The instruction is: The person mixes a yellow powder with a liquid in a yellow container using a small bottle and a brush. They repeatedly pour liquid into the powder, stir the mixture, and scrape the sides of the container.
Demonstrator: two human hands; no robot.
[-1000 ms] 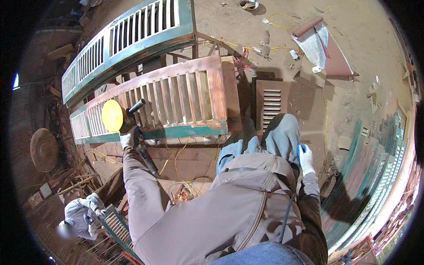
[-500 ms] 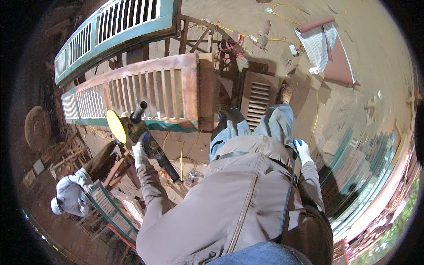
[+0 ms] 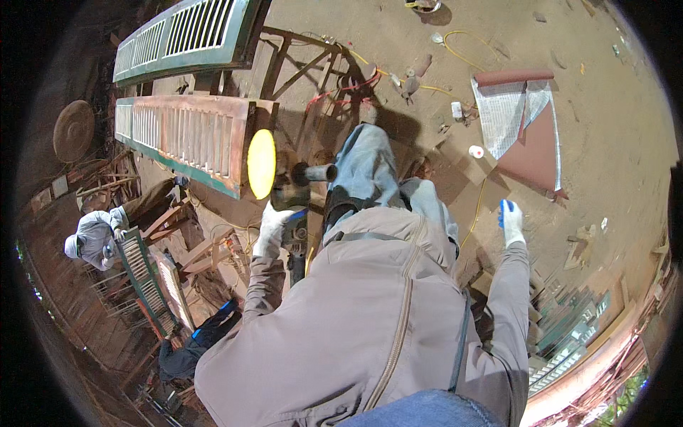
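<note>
My left hand [image 3: 271, 229], in a white work glove, is wrapped round the body of a dark angle grinder [image 3: 295, 229]. Its bright yellow disc [image 3: 262, 164] stands on edge, and a black side handle [image 3: 318, 173] sticks out beside my left leg. Out to my right hangs my right hand [image 3: 511, 222], in a white glove with a blue palm. Its fingers look curled, with nothing visible in them. Left of the disc lies a louvred wooden shutter [image 3: 245, 146], partly bare reddish wood, partly green. Farther off is a green louvred shutter [image 3: 245, 35].
A brown and silver sheet [image 3: 530, 142] lies ahead right, near a white container [image 3: 476, 151]. Yellow cable [image 3: 475, 213] and a trestle [image 3: 302, 67] are on the ground ahead. At left, a person in grey [image 3: 96, 238] handles a shutter; another in dark clothes [image 3: 188, 356] is nearer.
My body has moved forward and right, away from the shutters. The grinder has swung to beside my left leg. My right hand has moved outward from my hip.
</note>
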